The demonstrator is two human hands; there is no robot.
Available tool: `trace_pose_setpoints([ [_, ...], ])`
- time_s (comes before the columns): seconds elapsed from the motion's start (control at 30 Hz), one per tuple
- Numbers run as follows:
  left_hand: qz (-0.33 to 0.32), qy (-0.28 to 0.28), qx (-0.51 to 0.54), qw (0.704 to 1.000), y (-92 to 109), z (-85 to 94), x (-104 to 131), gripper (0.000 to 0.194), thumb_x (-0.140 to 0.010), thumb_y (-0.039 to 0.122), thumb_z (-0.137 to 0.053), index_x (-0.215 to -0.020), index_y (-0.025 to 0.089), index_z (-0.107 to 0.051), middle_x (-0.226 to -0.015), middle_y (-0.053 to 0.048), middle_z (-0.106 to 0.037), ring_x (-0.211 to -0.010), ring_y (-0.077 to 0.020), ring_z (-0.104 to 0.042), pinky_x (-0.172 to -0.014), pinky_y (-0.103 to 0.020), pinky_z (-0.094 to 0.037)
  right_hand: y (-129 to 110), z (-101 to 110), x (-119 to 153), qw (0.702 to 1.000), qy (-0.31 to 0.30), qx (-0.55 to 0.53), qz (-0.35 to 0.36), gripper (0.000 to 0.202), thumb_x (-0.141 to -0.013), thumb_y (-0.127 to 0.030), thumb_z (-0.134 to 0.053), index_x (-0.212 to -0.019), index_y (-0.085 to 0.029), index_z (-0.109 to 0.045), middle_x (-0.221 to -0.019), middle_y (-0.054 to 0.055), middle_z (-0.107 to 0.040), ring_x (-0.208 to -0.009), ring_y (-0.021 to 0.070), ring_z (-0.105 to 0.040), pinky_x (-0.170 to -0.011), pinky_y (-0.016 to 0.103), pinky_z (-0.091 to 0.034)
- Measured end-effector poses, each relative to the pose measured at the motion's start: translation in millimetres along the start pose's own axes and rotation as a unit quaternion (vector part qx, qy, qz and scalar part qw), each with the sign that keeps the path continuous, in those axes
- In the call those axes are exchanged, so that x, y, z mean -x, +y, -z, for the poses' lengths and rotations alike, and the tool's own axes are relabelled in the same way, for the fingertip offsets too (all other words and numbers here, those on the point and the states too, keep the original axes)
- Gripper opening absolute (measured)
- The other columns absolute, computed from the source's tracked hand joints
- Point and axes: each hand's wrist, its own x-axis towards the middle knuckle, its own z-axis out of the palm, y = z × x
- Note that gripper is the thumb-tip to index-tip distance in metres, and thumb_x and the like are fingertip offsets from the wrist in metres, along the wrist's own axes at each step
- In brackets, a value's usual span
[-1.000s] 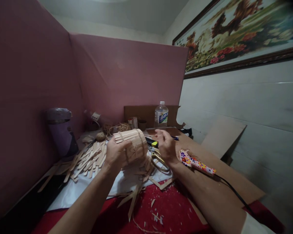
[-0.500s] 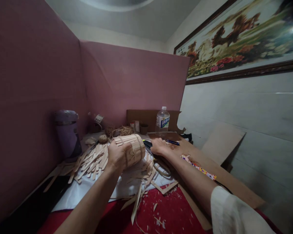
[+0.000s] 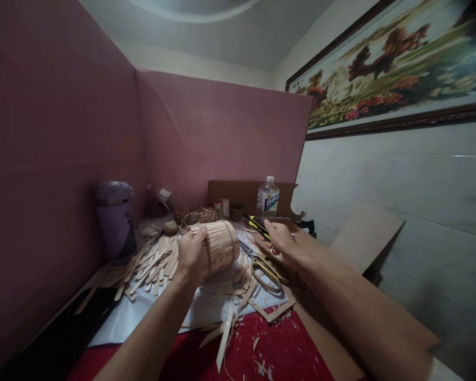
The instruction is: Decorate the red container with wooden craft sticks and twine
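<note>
My left hand (image 3: 191,254) grips the near end of a barrel-shaped bundle of wooden craft sticks (image 3: 219,248), bound with twine and lying on its side. Raised off the table, a black and yellow utility knife (image 3: 257,225) is held in my right hand (image 3: 280,238); whether its blade is out I cannot tell. Gold-handled scissors (image 3: 266,272) lie below that hand, beside the bundle. Loose craft sticks (image 3: 154,267) are heaped left of my left hand, and cut stick pieces (image 3: 246,283) are scattered to the right of the bundle.
A purple flask (image 3: 115,222) stands at the left by the pink partition. Behind the bundle are coiled twine (image 3: 207,214), a twine ball (image 3: 170,227), a small brown pot (image 3: 236,211) and a plastic bottle (image 3: 268,198). Wood shavings litter the red cloth (image 3: 285,344).
My right hand has lifted the utility knife from the table and moved right and nearer, uncovering the scissors. My left hand still holds the stick bundle.
</note>
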Motion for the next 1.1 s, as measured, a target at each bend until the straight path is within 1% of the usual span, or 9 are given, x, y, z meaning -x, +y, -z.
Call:
trace_pose_setpoints([
  [0.1, 0.003, 0.0, 0.023, 1.0, -4.6, 1.8, -4.3, 0.042, -0.057, 0.048, -0.068, -0.072, 0.01, -0.065, -0.062, -0.005, -0.065, -0.058, -0.0194, -0.06, -0.06, -0.032, -0.046, -0.5, 2.6, 39.7, 0.995, 0.021, -0.096, 0.003, 0.052, -0.089, -0.061, -0.026, -0.098, -0.016, -0.051, -0.077, 0.006, -0.066, -0.043, 0.0087, -0.054, -0.034, 0.018, -0.038],
  [0.2, 0.008, 0.0, 0.043, 0.999, -6.1, 0.9, -4.6, 0.042, -0.057, 0.05, -0.068, -0.072, 0.01, -0.064, -0.059, -0.004, -0.064, -0.056, -0.0197, -0.061, -0.06, -0.032, -0.047, -4.9, -2.5, 77.1, 0.93, -0.054, -0.362, 0.021, 0.046, -0.08, -0.062, -0.048, -0.093, -0.018, -0.051, -0.074, 0.002, -0.064, -0.035, 0.0044, -0.044, -0.028, 0.015, -0.031],
  [0.27, 0.015, 0.0, 0.053, 0.999, -5.6, -0.6, -2.4, 0.041, -0.058, 0.048, -0.069, -0.073, 0.01, -0.064, -0.058, -0.004, -0.064, -0.057, -0.02, -0.061, -0.061, -0.033, -0.048, -8.9, -7.6, 96.0, 0.907, -0.096, -0.409, 0.02, 0.042, -0.079, -0.058, -0.055, -0.089, -0.018, -0.052, -0.07, 0.0, -0.062, -0.034, 0.004, -0.044, -0.028, 0.014, -0.03],
  [0.37, 0.024, 0.0, 0.054, 0.998, -4.5, -1.8, 1.5, 0.04, -0.059, 0.048, -0.068, -0.073, 0.01, -0.064, -0.057, -0.004, -0.063, -0.057, -0.0208, -0.062, -0.06, -0.034, -0.048, -12.7, -13.7, 113.0, 0.906, -0.113, -0.407, 0.001, 0.04, -0.081, -0.056, -0.053, -0.09, -0.018, -0.052, -0.063, -0.002, -0.059, -0.031, 0.0042, -0.04, -0.026, 0.014, -0.029],
  [0.5, 0.023, -0.012, 0.049, 0.998, -5.3, -0.9, 3.2, 0.04, -0.058, 0.047, -0.069, -0.075, 0.011, -0.063, -0.059, -0.004, -0.063, -0.055, -0.0199, -0.061, -0.059, -0.034, -0.048, -10.6, -13.1, 120.7, 0.955, -0.045, -0.286, 0.064, 0.036, -0.085, -0.049, -0.05, -0.103, -0.018, -0.055, -0.069, 0.001, -0.063, -0.042, 0.0107, -0.053, -0.034, 0.019, -0.039],
  [0.57, 0.024, -0.01, 0.055, 0.998, -5.3, -1.5, 3.8, 0.038, -0.058, 0.045, -0.069, -0.075, 0.011, -0.063, -0.06, -0.003, -0.063, -0.054, -0.0188, -0.06, -0.059, -0.033, -0.048, -9.2, -8.9, 122.4, 0.973, 0.019, -0.176, 0.147, 0.031, -0.088, -0.042, -0.048, -0.108, -0.02, -0.058, -0.087, 0.006, -0.067, -0.069, 0.0179, -0.064, -0.055, 0.026, -0.052],
  [0.67, 0.024, 0.001, 0.075, 0.997, -2.2, -4.9, 6.9, 0.028, -0.059, 0.037, -0.066, -0.071, 0.013, -0.061, -0.058, -0.002, -0.062, -0.052, -0.0173, -0.059, -0.058, -0.032, -0.048, -8.5, 0.1, 123.3, 0.969, 0.06, -0.042, 0.236, 0.03, -0.091, -0.032, -0.044, -0.118, -0.026, -0.054, -0.108, 0.006, -0.065, -0.101, 0.0219, -0.06, -0.083, 0.033, -0.049],
  [0.8, 0.026, 0.0, 0.078, 0.997, 2.9, -7.9, 10.4, 0.02, -0.058, 0.03, -0.064, -0.067, 0.013, -0.06, -0.055, 0.0, -0.06, -0.05, -0.0168, -0.057, -0.055, -0.03, -0.047, -3.3, 14.3, 118.3, 0.949, 0.064, 0.067, 0.303, 0.034, -0.092, -0.028, -0.044, -0.125, -0.03, -0.05, -0.107, 0.004, -0.064, -0.098, 0.0201, -0.06, -0.081, 0.031, -0.048],
  [1.1, 0.051, -0.025, 0.055, 0.997, 1.0, -4.6, 9.1, 0.027, -0.056, 0.036, -0.069, -0.066, 0.013, -0.06, -0.052, 0.001, -0.058, -0.045, -0.0142, -0.053, -0.05, -0.027, -0.043, 16.3, 27.5, 112.8, 0.899, 0.075, 0.189, 0.389, 0.036, -0.092, -0.025, -0.044, -0.128, -0.023, -0.048, -0.098, 0.008, -0.06, -0.084, 0.0192, -0.059, -0.07, 0.03, -0.047],
])
